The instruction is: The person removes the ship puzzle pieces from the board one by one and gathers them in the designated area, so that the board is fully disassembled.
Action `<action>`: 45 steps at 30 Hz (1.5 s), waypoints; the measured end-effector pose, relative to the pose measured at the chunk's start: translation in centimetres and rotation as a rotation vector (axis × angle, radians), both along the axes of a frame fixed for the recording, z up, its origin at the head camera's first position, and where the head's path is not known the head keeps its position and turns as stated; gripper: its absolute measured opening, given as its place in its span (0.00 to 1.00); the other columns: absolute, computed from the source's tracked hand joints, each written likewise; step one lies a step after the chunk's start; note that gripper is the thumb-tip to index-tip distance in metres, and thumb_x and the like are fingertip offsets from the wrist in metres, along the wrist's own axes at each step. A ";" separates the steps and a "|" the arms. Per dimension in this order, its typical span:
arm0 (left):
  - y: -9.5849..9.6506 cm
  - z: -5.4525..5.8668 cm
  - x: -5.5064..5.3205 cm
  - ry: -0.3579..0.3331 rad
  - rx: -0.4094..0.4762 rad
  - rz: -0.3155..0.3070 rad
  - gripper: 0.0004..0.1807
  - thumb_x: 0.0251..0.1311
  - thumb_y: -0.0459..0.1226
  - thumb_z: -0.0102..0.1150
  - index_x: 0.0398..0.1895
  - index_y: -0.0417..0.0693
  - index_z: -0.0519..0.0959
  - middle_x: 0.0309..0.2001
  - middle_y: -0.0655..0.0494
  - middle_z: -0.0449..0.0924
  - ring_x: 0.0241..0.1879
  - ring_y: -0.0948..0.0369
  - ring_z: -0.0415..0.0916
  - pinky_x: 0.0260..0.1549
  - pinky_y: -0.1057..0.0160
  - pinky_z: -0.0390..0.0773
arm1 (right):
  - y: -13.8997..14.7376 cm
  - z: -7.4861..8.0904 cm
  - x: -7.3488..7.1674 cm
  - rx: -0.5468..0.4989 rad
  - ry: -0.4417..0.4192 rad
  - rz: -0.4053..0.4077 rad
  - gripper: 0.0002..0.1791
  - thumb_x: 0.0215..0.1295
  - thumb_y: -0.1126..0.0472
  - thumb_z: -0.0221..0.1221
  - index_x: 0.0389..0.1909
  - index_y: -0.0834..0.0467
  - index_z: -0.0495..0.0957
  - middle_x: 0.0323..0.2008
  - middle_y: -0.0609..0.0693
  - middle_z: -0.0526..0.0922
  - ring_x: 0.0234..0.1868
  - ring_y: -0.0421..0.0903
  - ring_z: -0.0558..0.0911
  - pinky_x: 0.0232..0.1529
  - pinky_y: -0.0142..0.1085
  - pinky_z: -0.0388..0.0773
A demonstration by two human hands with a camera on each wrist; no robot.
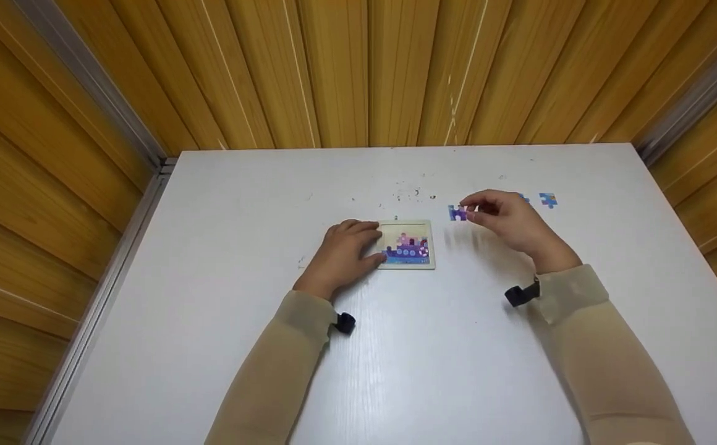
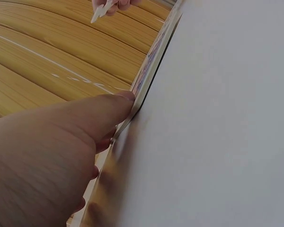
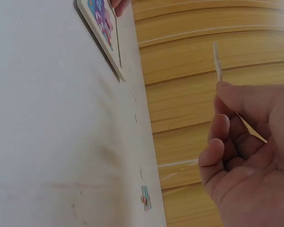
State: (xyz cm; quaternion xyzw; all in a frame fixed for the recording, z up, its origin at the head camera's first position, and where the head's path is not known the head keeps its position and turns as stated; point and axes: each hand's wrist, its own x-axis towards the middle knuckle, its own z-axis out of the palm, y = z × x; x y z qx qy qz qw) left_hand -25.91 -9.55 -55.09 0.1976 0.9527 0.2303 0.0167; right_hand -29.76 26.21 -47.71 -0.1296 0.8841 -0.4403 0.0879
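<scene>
My right hand (image 1: 507,219) pinches a jigsaw piece (image 1: 457,212), blue and purple, between thumb and fingertips. In the right wrist view the jigsaw piece (image 3: 217,61) appears edge-on, held up off the table. A pale-framed puzzle board (image 1: 407,267) lies on the table to the left of it, partly filled with a purple and pink boat picture; bare backing shows along its upper part. Resting on the left side of that board is my left hand (image 1: 352,253), with its thumb (image 2: 118,101) over the near corner and its fingers spread along the edge.
Beyond the right hand lies a loose blue jigsaw piece (image 1: 548,199). Another loose piece (image 1: 524,198) is partly hidden behind that hand. Small dark marks (image 1: 417,192) dot the white table (image 1: 241,204) behind the board. Wood-patterned panels (image 1: 334,74) enclose the back and sides.
</scene>
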 end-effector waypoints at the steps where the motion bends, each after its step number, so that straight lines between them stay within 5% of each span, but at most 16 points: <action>1: 0.0 0.0 0.0 0.001 0.000 -0.002 0.32 0.80 0.57 0.66 0.80 0.55 0.80 0.85 0.61 0.74 0.86 0.52 0.66 0.90 0.44 0.59 | 0.4 0.1 0.1 0.005 0.006 -0.008 0.17 0.84 0.61 0.65 0.68 0.57 0.87 0.62 0.57 0.88 0.52 0.45 0.79 0.48 0.22 0.80; 7: 0.1 -0.2 0.0 -0.002 0.004 -0.001 0.32 0.80 0.56 0.66 0.80 0.54 0.80 0.84 0.60 0.74 0.86 0.52 0.65 0.90 0.44 0.59 | 2.6 -0.2 0.4 -0.018 0.062 -0.039 0.17 0.84 0.61 0.66 0.68 0.58 0.86 0.60 0.56 0.89 0.49 0.40 0.79 0.47 0.22 0.79; 14: 0.1 -0.4 0.1 0.005 0.008 -0.011 0.32 0.79 0.56 0.67 0.79 0.54 0.81 0.84 0.59 0.75 0.86 0.50 0.67 0.90 0.42 0.60 | 3.9 -1.5 0.3 0.074 0.075 -0.064 0.16 0.84 0.57 0.66 0.66 0.56 0.87 0.51 0.51 0.89 0.48 0.43 0.80 0.44 0.25 0.79; 31: 0.1 -0.2 0.1 -0.013 -0.001 0.000 0.32 0.80 0.57 0.65 0.80 0.55 0.80 0.85 0.61 0.73 0.87 0.51 0.64 0.91 0.44 0.57 | 5.4 -2.7 -0.7 0.232 -0.079 -0.064 0.17 0.87 0.59 0.60 0.69 0.55 0.85 0.61 0.58 0.86 0.55 0.53 0.77 0.48 0.32 0.78; 45: -0.2 0.0 0.2 -0.004 0.011 -0.011 0.32 0.80 0.57 0.66 0.80 0.54 0.80 0.85 0.60 0.73 0.87 0.51 0.64 0.91 0.44 0.57 | 5.4 -3.2 -1.0 0.267 -0.077 -0.039 0.18 0.86 0.61 0.61 0.69 0.60 0.84 0.63 0.62 0.87 0.59 0.56 0.79 0.65 0.48 0.76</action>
